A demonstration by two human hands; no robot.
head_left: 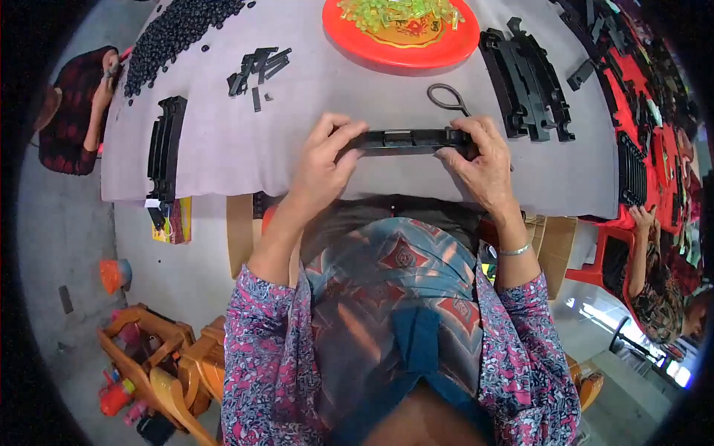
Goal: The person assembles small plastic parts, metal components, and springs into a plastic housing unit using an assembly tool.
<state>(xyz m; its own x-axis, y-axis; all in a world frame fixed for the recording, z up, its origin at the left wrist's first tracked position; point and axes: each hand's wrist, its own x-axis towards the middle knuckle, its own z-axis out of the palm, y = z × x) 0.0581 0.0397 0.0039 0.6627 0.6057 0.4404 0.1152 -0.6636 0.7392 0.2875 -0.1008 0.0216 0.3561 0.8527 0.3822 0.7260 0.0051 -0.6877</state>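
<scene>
Between my two hands, a long narrow black plastic part [409,139] is held level above the near edge of the cloth-covered table. My left hand [327,160] pinches its left end with thumb and fingers. The right end is gripped by my right hand [482,162], the thumb underneath and the fingers on top. Just beyond my right hand lies a pair of scissors [446,97], of which a dark handle loop shows; the rest is partly hidden. Small flat black strips [258,70] lie loose on the cloth to the far left of my hands.
A red plate [372,53] with yellow-green pieces stands at the far middle. Several long black parts lie at the right [524,82] and left [166,145]. Small black pieces [171,37] form a pile at far left. Other people sit at left [71,111] and right [662,297].
</scene>
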